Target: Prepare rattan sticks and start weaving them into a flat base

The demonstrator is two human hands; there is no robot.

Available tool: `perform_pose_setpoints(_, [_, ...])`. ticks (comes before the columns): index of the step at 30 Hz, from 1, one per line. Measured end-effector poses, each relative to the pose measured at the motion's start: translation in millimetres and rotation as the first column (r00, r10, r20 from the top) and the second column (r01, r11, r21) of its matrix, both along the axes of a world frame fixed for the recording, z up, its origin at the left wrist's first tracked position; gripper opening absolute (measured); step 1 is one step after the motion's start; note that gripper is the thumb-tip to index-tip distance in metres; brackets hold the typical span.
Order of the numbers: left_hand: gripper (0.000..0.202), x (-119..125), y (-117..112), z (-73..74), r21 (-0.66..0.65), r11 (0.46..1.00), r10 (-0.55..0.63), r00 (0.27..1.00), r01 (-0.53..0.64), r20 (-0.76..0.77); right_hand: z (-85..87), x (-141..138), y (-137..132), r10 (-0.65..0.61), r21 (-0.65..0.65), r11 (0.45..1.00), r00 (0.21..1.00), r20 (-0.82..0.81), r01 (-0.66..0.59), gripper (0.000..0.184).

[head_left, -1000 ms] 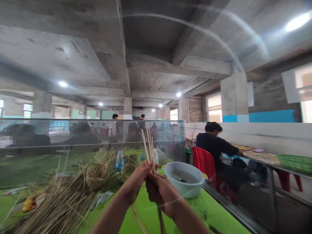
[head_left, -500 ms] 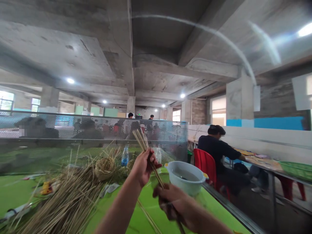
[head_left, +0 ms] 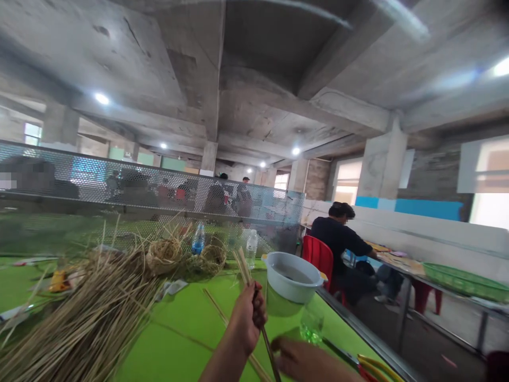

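Observation:
My left hand [head_left: 247, 318] is closed round a small bundle of thin reed sticks [head_left: 243, 267] that point up and away from me. My right hand [head_left: 304, 361] sits low at the frame's bottom, just right of the sticks' lower part; its fingers are curled near the sticks, but whether they grip them is unclear. Both hands hover over a bright green table [head_left: 178, 339]. A light blue basin [head_left: 291, 281] holding water stands just beyond my hands.
A big heap of straw reeds [head_left: 87, 318] lies on the left, with woven nests [head_left: 164, 254] and two water bottles [head_left: 198, 240] behind. A perforated metal screen [head_left: 139, 191] backs the table. Yellow-handled pliers [head_left: 377, 366] lie at the right edge. A person sits on a red chair [head_left: 318, 257] to the right.
Both hands have dropped lower with the sticks, and my right hand slid down to the frame's bottom edge. My view has swung slightly left and down.

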State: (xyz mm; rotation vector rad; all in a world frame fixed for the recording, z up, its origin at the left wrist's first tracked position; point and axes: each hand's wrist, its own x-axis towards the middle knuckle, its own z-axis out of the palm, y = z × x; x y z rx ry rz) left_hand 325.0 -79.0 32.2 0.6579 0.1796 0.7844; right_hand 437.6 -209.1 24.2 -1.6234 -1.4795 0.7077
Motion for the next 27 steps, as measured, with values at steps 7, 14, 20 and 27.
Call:
perform_pose_setpoints(7, [0.049, -0.1, 6.2, -32.2, 0.053, 0.987, -0.155, 0.988, 0.155, 0.008, 107.4, 8.9, 79.4, 0.158, 0.265, 0.954, 0.985, -0.061, -0.137, 0.056])
perform_pose_setpoints(14, [0.056, -13.2, 13.2, -48.7, 0.047, 0.976, -0.213, 0.976, 0.212, 0.031, 100.4, -7.6, 157.9, 0.292, 0.228, 0.94, 0.945, -0.149, -0.255, 0.062])
perform_pose_setpoints(20, [0.053, -18.4, 27.3, -47.9, 0.011, 0.985, -0.175, 0.981, 0.175, 0.085, 82.9, -10.4, 180.4, 0.434, 0.076, 0.901, 0.88, -0.193, -0.428, 0.067])
perform_pose_setpoints(27, [0.044, -24.5, 35.3, -46.3, -0.012, 0.988, -0.149, 0.981, 0.152, 0.122, 79.9, -18.7, 181.9, 0.442, 0.101, 0.897, 0.883, -0.156, -0.431, 0.061])
